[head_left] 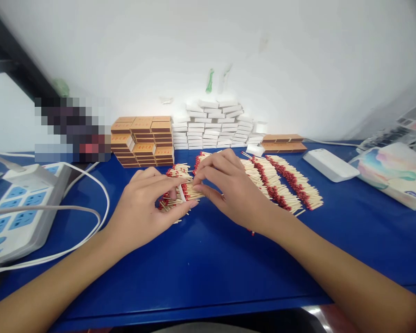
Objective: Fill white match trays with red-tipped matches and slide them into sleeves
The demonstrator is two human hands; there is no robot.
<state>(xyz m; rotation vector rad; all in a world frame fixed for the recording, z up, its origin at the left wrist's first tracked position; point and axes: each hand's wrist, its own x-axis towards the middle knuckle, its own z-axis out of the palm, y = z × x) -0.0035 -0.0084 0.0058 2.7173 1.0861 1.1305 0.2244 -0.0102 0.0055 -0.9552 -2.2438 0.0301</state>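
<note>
My left hand (142, 210) grips a small white matchbox tray (183, 193) between thumb and fingers, over the front of the match piles. Fingers of my right hand (229, 187) close on a bunch of matches (194, 191) at the tray, their red heads toward the left. Whether the matches touch the tray's bottom is hidden by my fingers. Behind and under both hands lie loose matches (178, 171). Rows of matches (298, 182) with red heads spread to the right of my right hand.
Orange matchboxes (143, 138) are stacked at the back left, white trays (213, 127) pile up against the wall, and more orange boxes (284, 143) lie right of them. A power strip (24, 208) with cables sits left. A white device (330, 164) and tissue pack (395, 173) lie right.
</note>
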